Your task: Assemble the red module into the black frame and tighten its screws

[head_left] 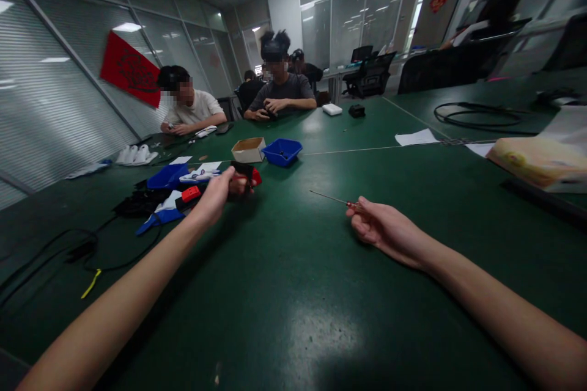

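Observation:
My right hand (371, 223) is closed round the handle of a screwdriver (330, 197), whose thin metal shaft points left over the green table. My left hand (222, 192) grips a black and red object (250, 174), held a little above the table; its kind is hard to tell because the fingers cover part of it. Just past that hand stand an open cardboard box (249, 149) and a blue plastic bin (282, 152) with small dark pieces inside. Below and left of the hand lies another red and black item (190, 194) beside blue and white gloves (165, 211).
A second blue bin (167, 177) and black cables (92, 250) lie at the left. On the right are a coiled cable (477, 117), a sheet of paper (416, 137) and a soft packet (541, 159). Two people sit across the green table (293, 275).

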Available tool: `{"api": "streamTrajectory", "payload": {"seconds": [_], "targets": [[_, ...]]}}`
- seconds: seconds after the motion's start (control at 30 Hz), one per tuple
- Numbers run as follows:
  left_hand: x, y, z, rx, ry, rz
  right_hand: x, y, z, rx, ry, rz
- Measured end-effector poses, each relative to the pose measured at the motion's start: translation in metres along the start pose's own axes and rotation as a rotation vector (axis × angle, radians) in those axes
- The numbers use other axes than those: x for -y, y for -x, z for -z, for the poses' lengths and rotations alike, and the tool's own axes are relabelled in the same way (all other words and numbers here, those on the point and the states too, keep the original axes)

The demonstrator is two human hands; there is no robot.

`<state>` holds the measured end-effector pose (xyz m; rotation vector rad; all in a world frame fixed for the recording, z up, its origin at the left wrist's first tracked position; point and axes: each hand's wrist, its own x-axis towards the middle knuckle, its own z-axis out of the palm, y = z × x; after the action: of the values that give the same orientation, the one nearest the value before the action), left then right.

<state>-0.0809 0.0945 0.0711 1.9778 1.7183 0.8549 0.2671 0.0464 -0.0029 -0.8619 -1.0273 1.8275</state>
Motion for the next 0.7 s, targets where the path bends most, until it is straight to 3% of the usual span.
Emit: {"api": "streamTrajectory", "payload": {"seconds": [0.13,0.2,0.3,0.43,0.6,0.7], "targets": [[-0.012,0.043,-0.046,0.297,0.174,0.009,-0.002,-0.001,0.002,-0.017,-0.017,-0.001],[-0.017,0.055,-0.062,0.367,0.202,-0.004,-0.003,-0.001,0.004,-0.026,-0.026,0.003],[-0.024,0.058,-0.069,0.384,0.151,-0.036,-0.004,-0.001,0.005,-0.037,-0.032,0.008],[-0.023,0.039,-0.051,0.249,-0.036,-0.106,-0.004,0.000,0.005,-0.042,-0.020,0.008],[0.008,-0.018,-0.012,-0.054,-0.276,-0.092,-0.003,0.000,0.003,-0.035,0.002,0.017],[0.028,-0.052,0.006,-0.041,-0.344,-0.022,-0.003,0.000,0.002,-0.035,0.007,0.023]]}}
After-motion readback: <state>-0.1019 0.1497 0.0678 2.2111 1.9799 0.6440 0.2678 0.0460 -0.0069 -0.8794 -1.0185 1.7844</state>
